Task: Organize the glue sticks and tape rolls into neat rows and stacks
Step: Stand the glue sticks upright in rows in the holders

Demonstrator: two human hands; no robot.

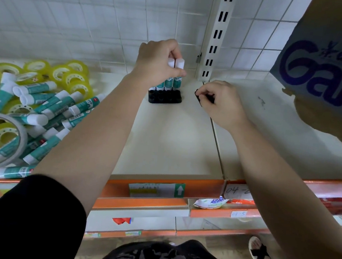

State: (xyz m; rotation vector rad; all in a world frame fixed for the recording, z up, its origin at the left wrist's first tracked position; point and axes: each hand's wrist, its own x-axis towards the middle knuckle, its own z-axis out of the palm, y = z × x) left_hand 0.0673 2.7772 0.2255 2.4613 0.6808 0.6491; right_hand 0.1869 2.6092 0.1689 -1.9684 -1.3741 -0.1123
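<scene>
Near left on the cream shelf point(170, 146): heap of loose glue sticks point(44, 106) and yellow tape rolls point(75, 75), too tangled to count, plus one large white tape roll point(3, 117). Farther back: black socket tray point(164, 97) holding three upright glue sticks point(177, 82) in its rear row, front sockets empty. Left hand point(157, 64) curled round their caps. Right hand point(220, 100) just beside the tray, fingertips pinching a small black piece point(198, 94).

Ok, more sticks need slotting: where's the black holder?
Head view: the black holder sits mid-shelf by the back wall, below the left hand, just left of the right hand.
</scene>
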